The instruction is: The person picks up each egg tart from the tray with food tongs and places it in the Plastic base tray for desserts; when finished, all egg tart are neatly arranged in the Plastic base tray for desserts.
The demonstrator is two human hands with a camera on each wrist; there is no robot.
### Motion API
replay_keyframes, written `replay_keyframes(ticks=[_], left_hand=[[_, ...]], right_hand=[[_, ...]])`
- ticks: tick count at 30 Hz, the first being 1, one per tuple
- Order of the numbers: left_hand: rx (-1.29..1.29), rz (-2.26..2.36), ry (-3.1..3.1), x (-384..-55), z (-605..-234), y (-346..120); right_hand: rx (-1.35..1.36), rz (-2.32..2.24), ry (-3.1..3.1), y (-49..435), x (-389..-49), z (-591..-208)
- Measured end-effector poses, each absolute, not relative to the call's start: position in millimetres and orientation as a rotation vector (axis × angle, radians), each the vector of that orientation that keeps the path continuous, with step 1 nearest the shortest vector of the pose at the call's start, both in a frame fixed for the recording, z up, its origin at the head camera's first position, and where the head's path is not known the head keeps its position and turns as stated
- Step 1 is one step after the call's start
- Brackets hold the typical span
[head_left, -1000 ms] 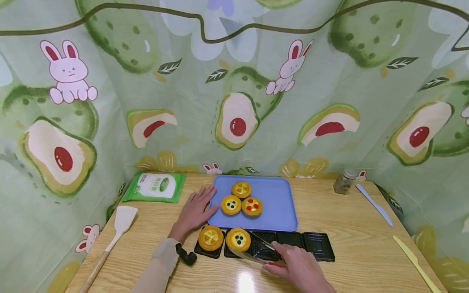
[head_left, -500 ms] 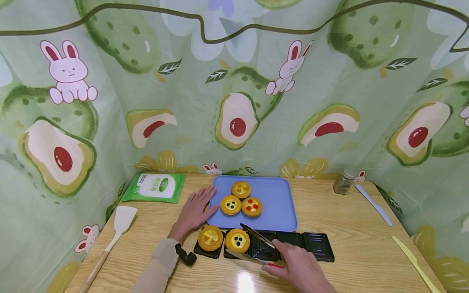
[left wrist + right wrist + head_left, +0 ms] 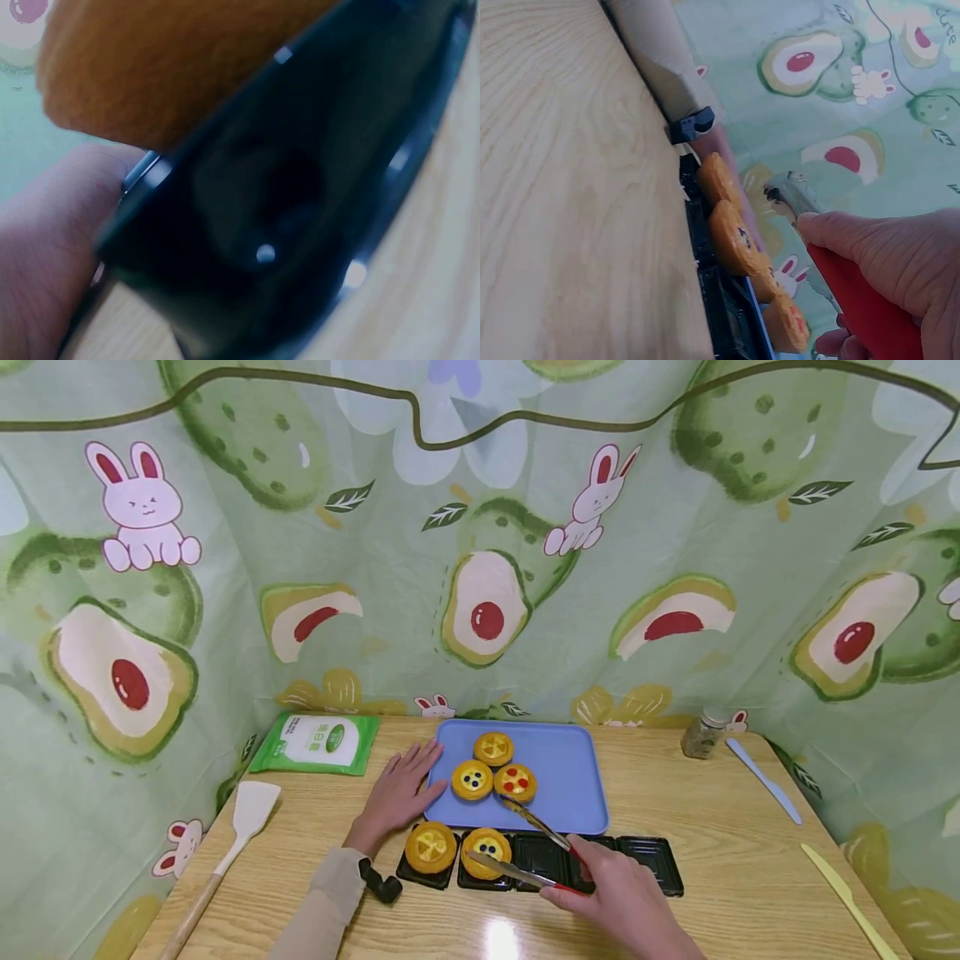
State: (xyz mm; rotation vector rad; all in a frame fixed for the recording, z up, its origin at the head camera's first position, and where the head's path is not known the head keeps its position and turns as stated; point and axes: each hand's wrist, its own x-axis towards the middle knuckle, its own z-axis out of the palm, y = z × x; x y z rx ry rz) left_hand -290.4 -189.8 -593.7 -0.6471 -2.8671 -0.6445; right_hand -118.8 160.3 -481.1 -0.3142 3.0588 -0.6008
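My right hand (image 3: 618, 893) grips metal tongs (image 3: 542, 827) with red handles (image 3: 859, 300). The tongs' arms are spread. One tip is at the near side of a red-dotted tart (image 3: 515, 783) on the blue tray (image 3: 573, 777); the other crosses in front of a blue-dotted tart (image 3: 486, 864). Whether either tip touches a tart cannot be told. My left hand (image 3: 397, 789) rests with straight fingers at the tray's left edge. The blue-dotted tart sits in a black compartment, and a yellow-wedge tart (image 3: 431, 848) in another one to its left.
Two more tarts, one blue-dotted (image 3: 472, 780) and one wedge-topped (image 3: 494, 747), lie on the tray. Further black compartments (image 3: 651, 865) extend rightward. Around them are a green packet (image 3: 318, 743), a spatula (image 3: 253, 810), a jar (image 3: 703, 735), a blue knife (image 3: 765, 781) and a yellow knife (image 3: 847, 893).
The tongs have spread wider, and their upper tip has moved up from the black compartments to the red-dotted tart. My right hand has shifted slightly right; the left has stayed still.
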Motion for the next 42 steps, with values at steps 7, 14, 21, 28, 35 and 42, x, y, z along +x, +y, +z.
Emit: replay_keyframes(ticks=[7,14,21,28,35,42], left_hand=[[-0.650,-0.642,-2.857,-292,-596,-191],[-0.639,-0.632,-2.876,-291,-595,-192],[-0.648,-0.634,-2.887,-289,-592,-191],[-0.638,-0.626,-2.896,-290,-591,-191],[-0.640,-0.624,-2.894,-289,-591,-191],[-0.626,-0.613,-2.906,-289,-590,-189]], right_hand=[[-0.255,-0.622,3.089,165,-123,-471],[-0.241,-0.595,3.136,172,-131,-467],[-0.214,-0.596,3.144,177,-141,-472],[-0.243,-0.465,3.186,179,-153,-486],[-0.306,-0.366,3.212,176,-163,-502],[-0.317,-0.337,3.205,172,-172,-507]])
